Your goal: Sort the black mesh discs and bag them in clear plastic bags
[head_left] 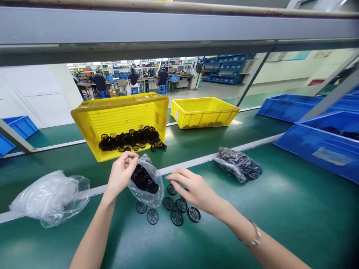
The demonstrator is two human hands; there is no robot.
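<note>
Near the middle, my left hand (122,172) pinches the rim of a clear plastic bag (159,192). Inside the bag lies a heap of black parts (144,179), and its mouth faces me. To the right of the bag hovers my right hand (193,188), with its fingers stretched and slightly apart and nothing visible in them. Below and beside that hand, several black spoked discs (177,217) lie loose on the green work surface (238,239). A spoked disc (153,216) also lies just below the bag, with another near it.
A tilted yellow bin (120,116) with many black discs stands ahead, beside a second yellow bin (207,117). A filled bag (238,164) lies right, clear plastic bags (50,198) left. Blue bins (322,149) stand far right. A beam (179,30) crosses overhead. People sit far behind.
</note>
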